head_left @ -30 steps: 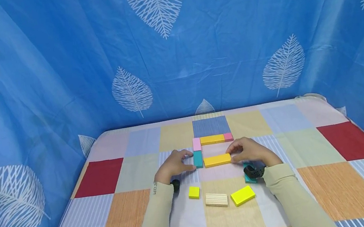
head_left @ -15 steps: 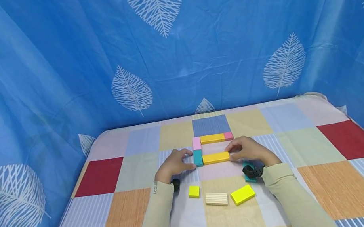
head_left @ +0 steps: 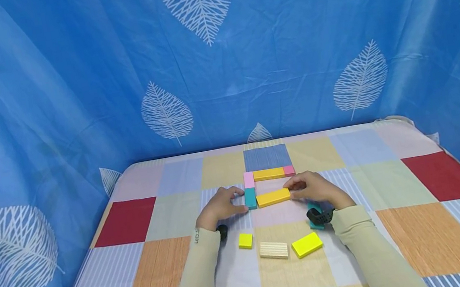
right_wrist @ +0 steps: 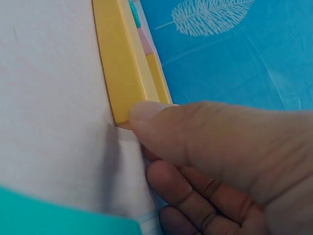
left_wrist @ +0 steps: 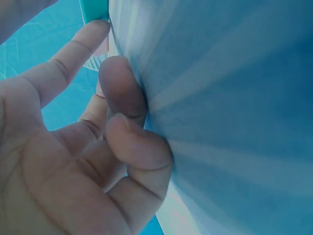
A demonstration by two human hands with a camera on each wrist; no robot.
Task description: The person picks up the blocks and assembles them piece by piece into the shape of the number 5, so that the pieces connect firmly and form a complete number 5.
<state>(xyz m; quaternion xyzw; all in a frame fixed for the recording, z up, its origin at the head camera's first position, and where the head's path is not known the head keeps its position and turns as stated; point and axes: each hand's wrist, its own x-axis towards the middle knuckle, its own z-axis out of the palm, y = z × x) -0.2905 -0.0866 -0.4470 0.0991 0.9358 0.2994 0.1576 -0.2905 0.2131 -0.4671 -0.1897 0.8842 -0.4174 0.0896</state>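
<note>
My right hand (head_left: 316,189) pinches the right end of a long orange-yellow block (head_left: 273,197) between thumb and fingers. The block (right_wrist: 117,58) lies on the cloth, slightly slanted, its left end close to a teal block (head_left: 250,198). On the left side of that teal block rest the index finger and thumb of my left hand (head_left: 220,206). In the left wrist view the index fingertip meets the teal block (left_wrist: 94,10), while other fingers bend down onto the cloth. A pink block (head_left: 249,180) continues behind the teal one, joined to a second orange-yellow block (head_left: 268,174) and a small darker pink block (head_left: 289,170).
Nearer the person lie a small yellow block (head_left: 246,241), a striped wooden block (head_left: 274,250) and a larger yellow block (head_left: 307,245). Another teal block (head_left: 316,223) is partly hidden under the right wrist. Blue curtains (head_left: 221,89) surround the patchwork-covered table (head_left: 186,211).
The near orange-yellow block first shifted slightly left toward the teal block, then its right end tilted away from the person. The left hand stays in nearly the same place.
</note>
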